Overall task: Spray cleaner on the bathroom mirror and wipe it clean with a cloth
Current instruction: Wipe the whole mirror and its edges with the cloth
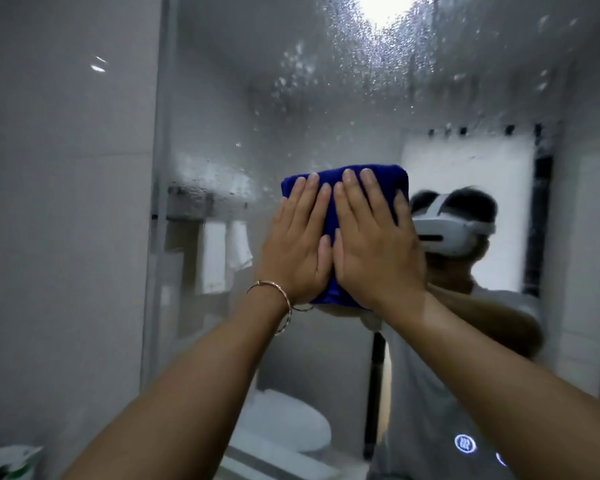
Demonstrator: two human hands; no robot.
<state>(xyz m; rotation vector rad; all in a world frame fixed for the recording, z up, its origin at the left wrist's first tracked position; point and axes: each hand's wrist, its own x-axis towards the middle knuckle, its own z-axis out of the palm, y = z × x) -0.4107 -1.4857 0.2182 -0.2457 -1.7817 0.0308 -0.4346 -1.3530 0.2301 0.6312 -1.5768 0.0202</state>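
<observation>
Both forearms lead to left hand [297, 247] and right hand [371, 244], flat on cloth [340, 183].

Your cloth [343, 183] is a deep, plain blue. The mirror [326, 81] you face is speckled with whitish droplets across its upper part. Your bracelet [284, 295] is rose gold. The wall [59, 220] at left is pale grey tile; the reflected towels [222, 254] are white.

Worn items logged. On your left wrist [274, 308] sits a thin rose-gold bangle [286, 298], open-ended. Left forearm [201, 382] and right forearm [492, 372] are bare. Your reflection in the mirror [326, 98] shows a white headset [454, 230] with a head strap and a light grey short-sleeved T-shirt [430, 393].
</observation>
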